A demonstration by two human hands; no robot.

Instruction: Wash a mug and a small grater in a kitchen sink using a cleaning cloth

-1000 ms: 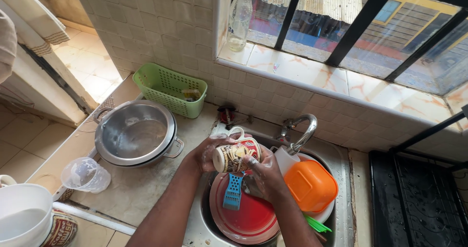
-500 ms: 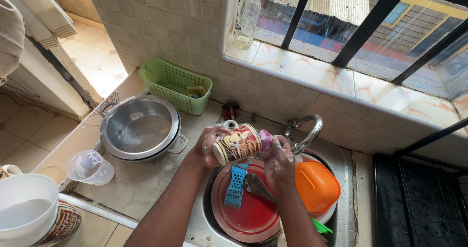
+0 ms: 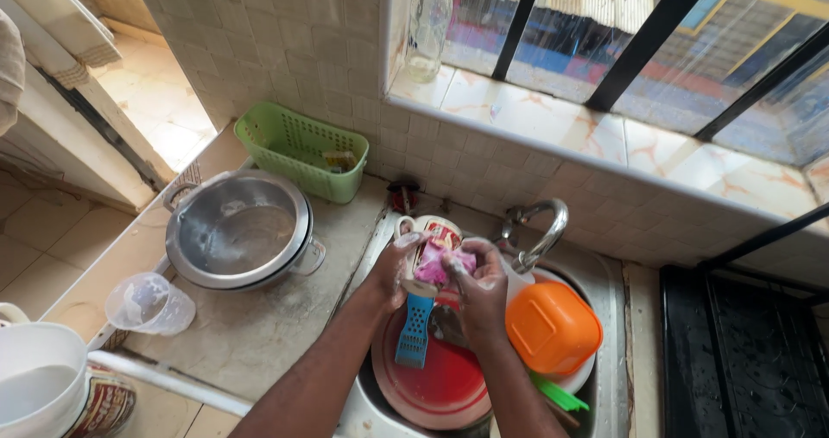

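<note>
Steel sink basin [image 3: 604,274] set in a tiled counter fills the lower middle; a red round plate [image 3: 432,377] lies at 6 o'clock, an orange plastic bowl [image 3: 553,326] at 4. Above centre, the left hand [image 3: 389,269] wraps closed round a white patterned mug [image 3: 432,235]; the right hand [image 3: 484,287] presses a pink cloth [image 3: 432,263] against it. At 10 o'clock sit a steel pot [image 3: 237,231] and a green basket [image 3: 298,149].

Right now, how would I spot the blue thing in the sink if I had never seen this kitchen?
Find the steel sink under the barred window. A big red plate lies in it, below the soapy hands. On the plate's left part lies the blue slotted spatula, the only blue thing, flat and perforated, unlike the orange bowl beside it.
</note>
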